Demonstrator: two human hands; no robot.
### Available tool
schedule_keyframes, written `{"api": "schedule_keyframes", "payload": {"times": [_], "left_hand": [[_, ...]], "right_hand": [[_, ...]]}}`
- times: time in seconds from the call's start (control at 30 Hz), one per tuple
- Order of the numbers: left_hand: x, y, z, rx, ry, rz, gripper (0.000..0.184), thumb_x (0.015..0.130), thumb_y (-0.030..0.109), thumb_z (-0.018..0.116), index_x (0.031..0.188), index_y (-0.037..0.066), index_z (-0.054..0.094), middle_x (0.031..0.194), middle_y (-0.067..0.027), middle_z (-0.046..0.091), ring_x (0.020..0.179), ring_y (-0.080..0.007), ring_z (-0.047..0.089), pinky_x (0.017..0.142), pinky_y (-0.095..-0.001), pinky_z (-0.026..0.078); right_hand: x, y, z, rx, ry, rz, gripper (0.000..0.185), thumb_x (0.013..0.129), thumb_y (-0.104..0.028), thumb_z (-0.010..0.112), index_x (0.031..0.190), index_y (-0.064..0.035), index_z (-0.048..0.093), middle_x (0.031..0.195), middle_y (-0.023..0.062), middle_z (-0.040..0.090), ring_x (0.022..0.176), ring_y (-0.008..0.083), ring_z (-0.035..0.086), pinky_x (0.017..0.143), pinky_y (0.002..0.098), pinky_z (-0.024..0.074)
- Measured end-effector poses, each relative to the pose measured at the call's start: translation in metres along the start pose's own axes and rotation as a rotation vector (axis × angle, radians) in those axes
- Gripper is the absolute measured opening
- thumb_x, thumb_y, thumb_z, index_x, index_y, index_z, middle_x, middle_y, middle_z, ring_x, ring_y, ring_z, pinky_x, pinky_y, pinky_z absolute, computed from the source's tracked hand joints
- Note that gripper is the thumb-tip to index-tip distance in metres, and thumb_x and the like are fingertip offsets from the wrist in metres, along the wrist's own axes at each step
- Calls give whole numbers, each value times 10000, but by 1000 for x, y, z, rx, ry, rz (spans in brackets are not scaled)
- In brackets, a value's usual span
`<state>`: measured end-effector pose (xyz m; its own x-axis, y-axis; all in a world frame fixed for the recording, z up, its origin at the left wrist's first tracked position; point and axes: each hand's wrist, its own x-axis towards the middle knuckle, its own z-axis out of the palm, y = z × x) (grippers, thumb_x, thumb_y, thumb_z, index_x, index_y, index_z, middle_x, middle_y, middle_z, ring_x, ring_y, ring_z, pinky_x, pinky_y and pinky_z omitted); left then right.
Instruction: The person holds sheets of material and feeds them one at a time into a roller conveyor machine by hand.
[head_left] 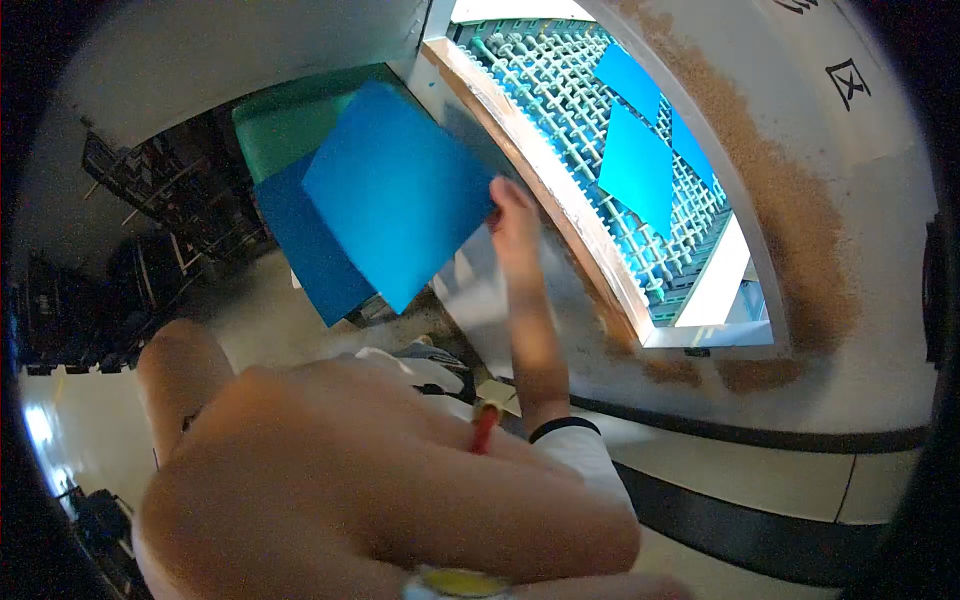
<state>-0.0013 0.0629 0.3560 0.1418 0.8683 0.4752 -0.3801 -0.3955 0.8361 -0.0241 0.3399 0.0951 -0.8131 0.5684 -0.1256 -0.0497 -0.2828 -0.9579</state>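
My right hand (512,215) reaches up from a white sleeve with black trim, its thumb and fingers closed on the right corner of a blue square sheet (400,195). The sheet is tilted and overlaps a second, darker blue sheet (315,255) lower left. Behind both is a green tray or bin (270,125). What seems to be my left hand or arm (380,480) fills the lower foreground, very close and blurred; how its fingers are set, and anything in them, cannot be made out.
At right, a framed opening (535,160) shows a conveyor of rollers (540,90) bearing several blue sheets (638,165). A stained pale panel (800,220) surrounds it. Dark racks (150,190) stand at left. A small red object (485,428) shows near the sleeve.
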Motion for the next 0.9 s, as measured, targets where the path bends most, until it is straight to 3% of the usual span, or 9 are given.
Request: {"api": "schedule_keyframes", "payload": {"times": [0.07, 0.2, 0.27, 0.33, 0.4, 0.53, 0.73, 0.83, 0.9], "left_hand": [[8, 5, 0, 56, -18, 5, 292, 637, 101, 762, 769, 109, 502, 614, -27, 489, 457, -148, 455, 365, -270, 333], [16, 14, 3, 150, -46, 18, 293, 629, 84, 767, 725, 114, 493, 570, -15, 470, 413, -133, 430, 331, -255, 300], [16, 14, 0, 146, -40, 15, 293, 629, 85, 768, 725, 115, 492, 569, -15, 469, 412, -133, 428, 331, -256, 298], [15, 13, 2, 142, -31, 15, 294, 628, 86, 768, 724, 115, 492, 568, -15, 468, 411, -134, 426, 331, -257, 297], [14, 11, 3, 135, -20, 16, 295, 628, 87, 769, 724, 116, 492, 567, -15, 468, 409, -134, 424, 330, -259, 295], [15, 6, 2, 124, -10, 27, 296, 627, 89, 770, 724, 117, 491, 565, -16, 466, 407, -135, 420, 330, -261, 292], [16, 0, 2, 113, 29, 38, 299, 626, 91, 771, 723, 119, 490, 562, -16, 464, 404, -136, 414, 329, -264, 287], [18, -2, 1, 98, 47, 29, 300, 625, 93, 772, 723, 120, 490, 560, -17, 463, 402, -137, 411, 329, -265, 284], [18, -3, 2, 98, 58, 27, 300, 624, 93, 773, 722, 120, 490, 559, -17, 462, 401, -137, 409, 329, -266, 283]], "right_hand": [[9, -30, -21, 195, -27, -88, 121, 822, -198, 581, 871, -88, 591, 769, -17, 566, 652, 86, 498, 561, 217, 379], [21, -93, -43, 420, 28, -198, 153, 873, -212, 502, 926, -74, 541, 836, 5, 583, 714, 108, 540, 611, 214, 419], [51, -92, -84, 474, -87, -302, 177, 891, -199, 473, 967, -42, 506, 859, 38, 587, 764, 127, 563, 631, 218, 453], [61, -99, -90, 622, -22, -318, 186, 875, -145, 501, 984, 7, 492, 908, 84, 581, 820, 153, 573, 714, 232, 495], [82, -94, -103, 608, 174, -227, 178, 840, -98, 528, 985, 4, 511, 967, 81, 573, 882, 183, 559, 792, 284, 471], [113, -73, -132, 483, 178, -140, 188, 795, -30, 545, 969, 26, 503, 981, 130, 568, 890, 218, 565, 786, 349, 493], [123, -71, -149, 373, 210, -149, 243, 767, 49, 546, 997, 67, 472, 949, 151, 563, 881, 246, 568, 790, 329, 504], [118, -84, -151, 316, 254, -155, 429, 757, 74, 560, 1149, 95, 389, 1037, 169, 513, 896, 247, 562, 770, 319, 514], [124, -82, -160, 318, 269, -164, 439, 754, 79, 561, 1155, 98, 384, 1039, 171, 511, 900, 245, 560, 776, 318, 513]]}}
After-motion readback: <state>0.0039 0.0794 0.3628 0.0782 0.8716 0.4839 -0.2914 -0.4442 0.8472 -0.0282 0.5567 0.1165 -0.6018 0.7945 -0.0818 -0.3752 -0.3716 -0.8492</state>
